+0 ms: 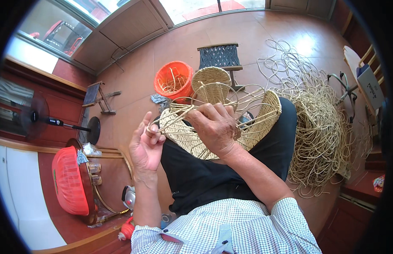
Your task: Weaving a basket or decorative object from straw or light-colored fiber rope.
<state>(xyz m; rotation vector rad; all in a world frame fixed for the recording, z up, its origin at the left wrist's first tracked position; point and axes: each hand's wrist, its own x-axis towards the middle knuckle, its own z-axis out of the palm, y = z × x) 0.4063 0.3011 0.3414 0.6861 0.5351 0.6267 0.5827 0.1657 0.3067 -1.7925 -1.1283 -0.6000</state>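
A half-woven basket point(179, 137) of tan straw cord lies across my lap, its curved sides spread over both thighs. Thin wire hoops and loose cord strands rise from its middle. My right hand point(213, 127) is closed over the hoops and strands at the centre; its fingertips are partly hidden behind the hand. At the basket's left edge my left hand point(147, 142) pinches a straw cord point(169, 122) between thumb and fingers, with the other fingers loosely curled. A rounded woven panel point(212, 80) stands up just beyond my right hand.
A large heap of tan cord point(321, 139) covers the floor to the right. Ahead are an orange bucket point(173, 78) with cord pieces inside and a low folding stool point(219, 57). To the left stand a fan point(56, 122), another stool point(95, 95) and a red plastic cover point(69, 180).
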